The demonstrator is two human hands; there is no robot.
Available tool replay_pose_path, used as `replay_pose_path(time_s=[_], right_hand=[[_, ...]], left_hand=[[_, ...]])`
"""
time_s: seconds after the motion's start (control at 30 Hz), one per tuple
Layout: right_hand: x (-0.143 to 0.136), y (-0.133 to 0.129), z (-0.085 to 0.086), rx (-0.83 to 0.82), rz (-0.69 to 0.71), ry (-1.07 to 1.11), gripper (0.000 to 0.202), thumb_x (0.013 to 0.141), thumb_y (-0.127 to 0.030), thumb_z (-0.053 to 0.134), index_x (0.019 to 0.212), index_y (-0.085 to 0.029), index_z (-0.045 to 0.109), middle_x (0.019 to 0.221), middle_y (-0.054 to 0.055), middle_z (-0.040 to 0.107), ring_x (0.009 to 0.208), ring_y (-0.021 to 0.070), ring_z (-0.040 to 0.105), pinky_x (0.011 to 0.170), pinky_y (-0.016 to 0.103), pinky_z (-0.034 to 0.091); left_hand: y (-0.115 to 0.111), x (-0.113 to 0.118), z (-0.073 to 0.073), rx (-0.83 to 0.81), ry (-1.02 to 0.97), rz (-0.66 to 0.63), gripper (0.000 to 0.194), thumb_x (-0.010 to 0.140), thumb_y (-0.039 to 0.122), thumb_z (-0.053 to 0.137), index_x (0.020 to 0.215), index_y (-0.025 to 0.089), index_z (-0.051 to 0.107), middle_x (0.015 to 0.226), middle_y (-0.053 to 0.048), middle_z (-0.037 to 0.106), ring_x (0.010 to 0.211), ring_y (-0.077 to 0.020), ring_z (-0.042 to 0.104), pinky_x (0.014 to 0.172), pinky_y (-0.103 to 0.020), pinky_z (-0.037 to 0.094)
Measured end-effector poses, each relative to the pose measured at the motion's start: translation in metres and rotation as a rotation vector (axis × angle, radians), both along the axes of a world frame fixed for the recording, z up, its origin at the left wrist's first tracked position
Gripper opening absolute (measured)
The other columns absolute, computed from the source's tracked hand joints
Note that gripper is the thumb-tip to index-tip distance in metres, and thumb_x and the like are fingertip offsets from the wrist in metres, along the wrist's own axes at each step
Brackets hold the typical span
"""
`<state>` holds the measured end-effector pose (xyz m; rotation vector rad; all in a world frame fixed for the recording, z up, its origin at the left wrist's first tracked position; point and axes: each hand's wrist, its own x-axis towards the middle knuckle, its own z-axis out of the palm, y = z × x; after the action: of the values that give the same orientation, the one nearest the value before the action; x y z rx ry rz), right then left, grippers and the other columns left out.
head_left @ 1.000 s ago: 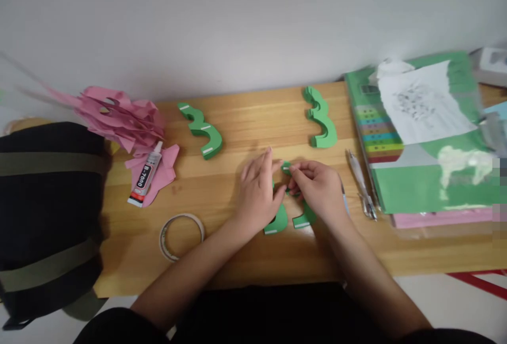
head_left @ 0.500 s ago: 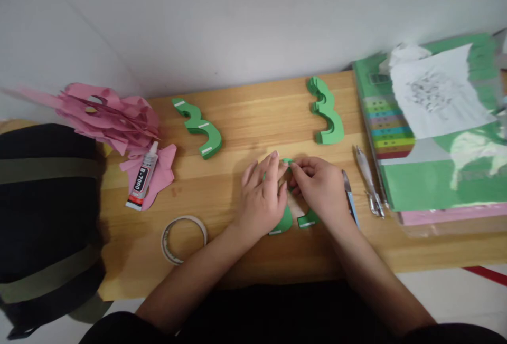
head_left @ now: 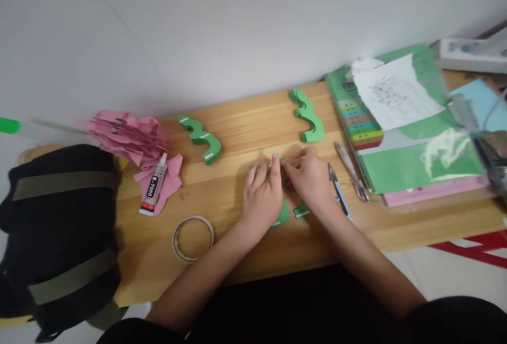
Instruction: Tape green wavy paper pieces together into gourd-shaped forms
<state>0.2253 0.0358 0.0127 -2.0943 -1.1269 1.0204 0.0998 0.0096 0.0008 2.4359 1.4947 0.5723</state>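
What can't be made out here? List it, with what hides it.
- Head view: most of the green piece on the desk, covered by the left hand and right hand.
- Head view: the drawing on the white sheet, blurred.
- Head view: the glue tube small print, too small.
- Head view: the objects at the right edge, blurred and cut off.

- The tabletop [head_left: 245, 122] is seen as light wood, smooth, with a soft sheen.
- The green cut-outs [head_left: 307, 116], right of centre, look like matt paper or foam.
- Crumpled pink paper [head_left: 127, 135] is seen at left.
- The glue tube [head_left: 152, 191] looks like glossy plastic.
- The black bag [head_left: 55, 238], lower left, appears as matt cloth.
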Motion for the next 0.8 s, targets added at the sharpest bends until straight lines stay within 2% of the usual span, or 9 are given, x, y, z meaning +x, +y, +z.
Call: replay_pose_path(time_s=[0.07,0.1,0.2,0.3,0.4,0.47,0.57,0.7,0.8], right_hand=[[0.004,0.001,0.002,0.005,-0.054,0.072,0.021,0.073,-0.023,0.065,0.086,-0.022,0.049,0.043,-0.005,0.056,0.035,0.0178,0.055,0.042,0.028,0.04],[0.007,0.0,0.004,0.02,-0.063,0.101,0.023,0.072,-0.02,0.064,0.088,-0.021,0.048,0.041,-0.007,0.055,0.033,0.0174,0.054,0.041,0.027,0.039],[0.017,-0.005,0.011,0.124,-0.076,0.144,0.022,0.072,-0.018,0.061,0.091,-0.019,0.051,0.04,-0.009,0.052,0.032,0.0143,0.05,0.04,0.024,0.036],[0.021,-0.018,0.022,0.247,-0.072,0.228,0.02,0.075,-0.03,0.059,0.091,-0.018,0.056,0.044,-0.008,0.054,0.035,0.0106,0.048,0.041,0.022,0.036],[0.013,-0.038,0.031,0.285,0.007,0.386,0.032,0.074,-0.048,0.058,0.083,-0.017,0.062,0.058,-0.002,0.063,0.042,0.0102,0.054,0.041,0.022,0.039],[0.004,-0.052,0.032,0.28,0.058,0.481,0.041,0.07,-0.057,0.059,0.078,-0.017,0.064,0.065,0.002,0.067,0.047,0.0117,0.058,0.042,0.023,0.043],[-0.007,-0.07,0.03,0.285,0.063,0.547,0.044,0.067,-0.06,0.063,0.074,-0.017,0.065,0.067,0.003,0.068,0.05,0.0122,0.059,0.044,0.023,0.045],[-0.006,-0.085,0.025,0.301,0.027,0.533,0.04,0.061,-0.054,0.072,0.069,-0.017,0.063,0.058,0.001,0.063,0.05,0.0114,0.056,0.046,0.023,0.044],[0.003,-0.09,0.021,0.311,-0.018,0.484,0.036,0.059,-0.049,0.075,0.067,-0.016,0.063,0.053,-0.001,0.059,0.048,0.0108,0.054,0.045,0.022,0.042]], left_hand=[[0.004,0.0,0.004,-0.084,-0.079,0.016,0.05,0.088,0.008,0.045,0.138,0.005,0.042,0.126,-0.021,0.063,0.121,-0.0295,0.058,0.104,-0.049,0.04],[0.007,0.0,0.006,-0.163,-0.179,0.043,0.051,0.085,0.008,0.047,0.137,0.007,0.044,0.124,-0.02,0.064,0.122,-0.03,0.056,0.106,-0.052,0.038],[0.016,-0.005,0.01,-0.43,-0.608,0.152,0.057,0.075,0.006,0.054,0.132,0.014,0.051,0.111,-0.012,0.07,0.123,-0.0276,0.053,0.11,-0.053,0.033],[0.015,-0.013,0.017,-0.542,-0.835,0.153,0.058,0.073,0.009,0.052,0.13,0.015,0.052,0.106,-0.011,0.071,0.111,-0.024,0.061,0.098,-0.045,0.046],[-0.003,-0.02,0.026,-0.617,-0.925,0.052,0.051,0.075,0.016,0.049,0.125,0.014,0.057,0.102,-0.011,0.071,0.099,-0.021,0.067,0.084,-0.036,0.053],[-0.021,-0.023,0.029,-0.647,-0.952,0.001,0.048,0.074,0.018,0.05,0.121,0.015,0.062,0.1,-0.01,0.071,0.096,-0.0196,0.067,0.083,-0.034,0.053],[-0.045,-0.024,0.03,-0.638,-0.931,-0.011,0.049,0.074,0.018,0.051,0.121,0.016,0.063,0.1,-0.009,0.07,0.095,-0.0186,0.066,0.084,-0.033,0.053],[-0.063,-0.026,0.026,-0.563,-0.778,0.021,0.045,0.076,0.014,0.052,0.12,0.017,0.064,0.101,-0.008,0.067,0.091,-0.0182,0.064,0.084,-0.036,0.053],[-0.07,-0.026,0.024,-0.438,-0.598,0.096,0.036,0.076,0.013,0.058,0.111,0.018,0.068,0.109,-0.01,0.064,0.103,-0.0238,0.058,0.099,-0.047,0.043]])
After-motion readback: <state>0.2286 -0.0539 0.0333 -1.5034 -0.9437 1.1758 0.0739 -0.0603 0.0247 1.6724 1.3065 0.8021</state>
